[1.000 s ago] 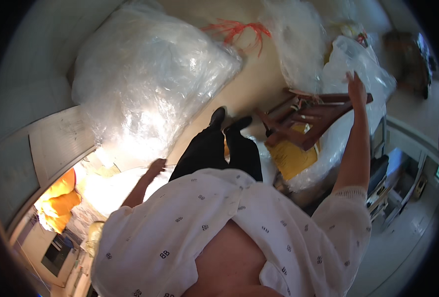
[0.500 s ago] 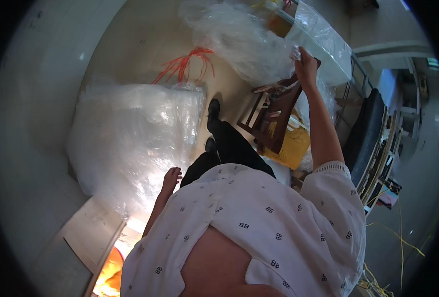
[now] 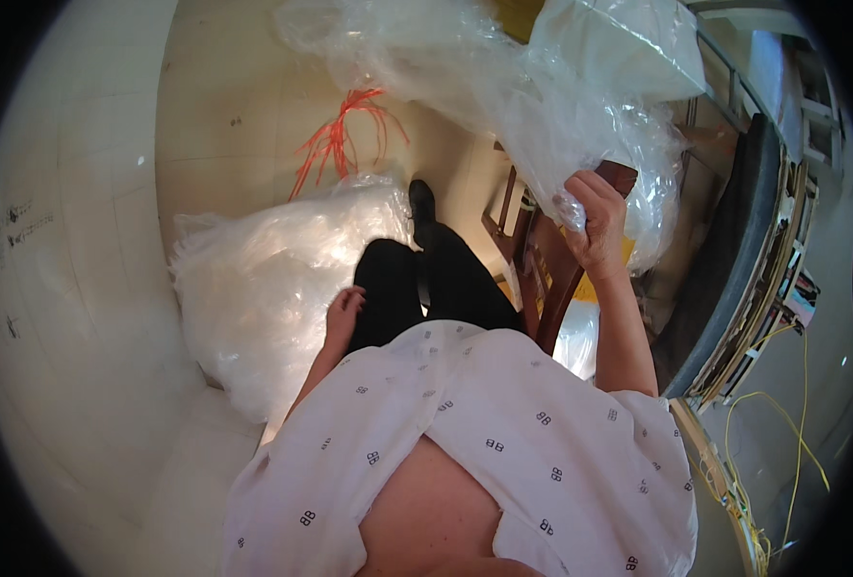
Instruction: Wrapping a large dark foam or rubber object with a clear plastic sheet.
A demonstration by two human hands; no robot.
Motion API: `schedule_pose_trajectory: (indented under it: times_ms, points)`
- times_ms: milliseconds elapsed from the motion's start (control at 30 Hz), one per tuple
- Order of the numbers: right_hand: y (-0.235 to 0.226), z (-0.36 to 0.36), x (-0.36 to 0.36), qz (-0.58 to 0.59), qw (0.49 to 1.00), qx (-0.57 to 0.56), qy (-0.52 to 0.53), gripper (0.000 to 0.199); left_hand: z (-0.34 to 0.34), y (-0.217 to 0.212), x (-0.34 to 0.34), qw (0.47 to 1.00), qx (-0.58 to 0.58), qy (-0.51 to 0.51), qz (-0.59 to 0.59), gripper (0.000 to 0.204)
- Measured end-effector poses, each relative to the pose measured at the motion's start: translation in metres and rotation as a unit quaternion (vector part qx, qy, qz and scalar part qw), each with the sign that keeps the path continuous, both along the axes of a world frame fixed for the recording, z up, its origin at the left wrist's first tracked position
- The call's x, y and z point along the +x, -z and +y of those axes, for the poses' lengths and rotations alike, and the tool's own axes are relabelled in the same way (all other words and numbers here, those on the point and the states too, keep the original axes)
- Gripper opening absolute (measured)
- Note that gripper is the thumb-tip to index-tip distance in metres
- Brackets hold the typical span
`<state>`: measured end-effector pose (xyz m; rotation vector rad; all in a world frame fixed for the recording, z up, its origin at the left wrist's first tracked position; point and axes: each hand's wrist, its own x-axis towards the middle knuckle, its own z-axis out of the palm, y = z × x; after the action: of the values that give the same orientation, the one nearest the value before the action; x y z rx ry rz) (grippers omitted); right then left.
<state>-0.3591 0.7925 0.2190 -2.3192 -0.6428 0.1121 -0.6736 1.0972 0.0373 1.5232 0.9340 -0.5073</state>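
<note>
My right hand point(image 3: 597, 226) is closed around a bunched end of clear plastic film point(image 3: 503, 106), which stretches away to the upper left. Just beyond that hand stands a dark brown wooden chair point(image 3: 549, 260), partly covered by my arm and the film. My left hand point(image 3: 345, 313) hangs beside my thigh, empty, its fingers loosely bent and apart. To its left lies a thick, crumpled pile of clear plastic film point(image 3: 263, 279).
A bunch of red plastic strings point(image 3: 333, 139) lies on the floor ahead. To the right, a dark padded panel point(image 3: 725, 250) leans by stacked boards point(image 3: 787, 279). Yellow cords point(image 3: 797, 433) trail at the lower right. A white wall point(image 3: 80, 279) rises at the left.
My right hand has come nearer to me, drawing the film along over the chair. My left hand has moved slightly forward, beside my thigh. The view has shifted forward.
</note>
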Motion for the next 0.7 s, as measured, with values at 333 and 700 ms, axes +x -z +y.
schedule_pose_trajectory:
  times_ms: [333,700]
  points:
    - [-0.001,0.030,0.007,-0.018,0.984,-0.168,0.057,0.014,0.133,-0.042,0.099,0.981,0.126,-0.112,-0.101,0.017]
    - [-0.030,0.263,0.095,-0.031,0.964,-0.030,0.264,0.012,0.264,0.008,0.306,0.961,-0.012,0.228,-0.154,0.035]
